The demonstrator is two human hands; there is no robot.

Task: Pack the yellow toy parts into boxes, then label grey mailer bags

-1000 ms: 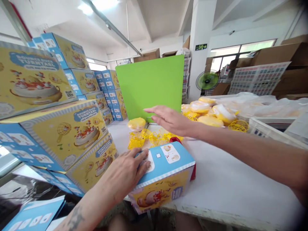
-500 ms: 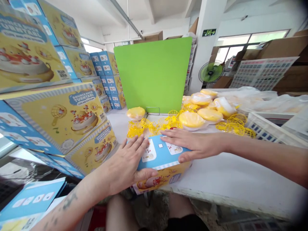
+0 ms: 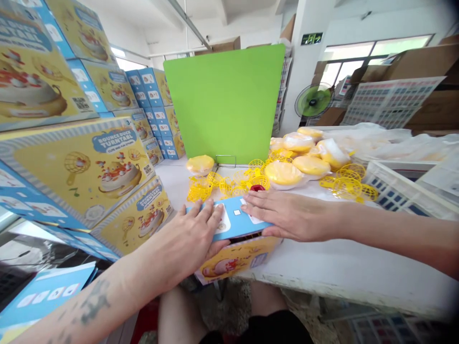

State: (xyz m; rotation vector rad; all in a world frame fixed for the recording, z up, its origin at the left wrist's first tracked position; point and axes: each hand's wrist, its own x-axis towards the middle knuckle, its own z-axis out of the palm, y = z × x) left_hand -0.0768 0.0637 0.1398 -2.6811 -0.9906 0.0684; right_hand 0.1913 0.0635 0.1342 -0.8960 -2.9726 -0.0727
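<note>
A small yellow carton [image 3: 238,260] with a blue top flap [image 3: 234,224] stands at the front edge of the table before me. My left hand [image 3: 190,236] lies on the left part of the flap, fingers stretched out and thumb along the front edge. Across the flap's right part rests my right hand [image 3: 287,215], also with extended fingers. A dark gap shows between the flap's front edge and the carton's front wall. Just behind the carton, a small red object [image 3: 257,188] is partly hidden by my right hand.
Stacked toy boxes [image 3: 86,167] rise on the left. Yellow plastic scoops [image 3: 201,189] and bagged yellow bowl-like parts [image 3: 285,173] lie behind the carton. A green board [image 3: 222,105] stands at the back, a white basket [image 3: 398,191] at right, and flat blue cartons [image 3: 46,296] lower left.
The flap's front edge has risen, and a dark gap now shows beneath it. Both hands stay on the flap, shifted slightly. The whole view has tilted a little.
</note>
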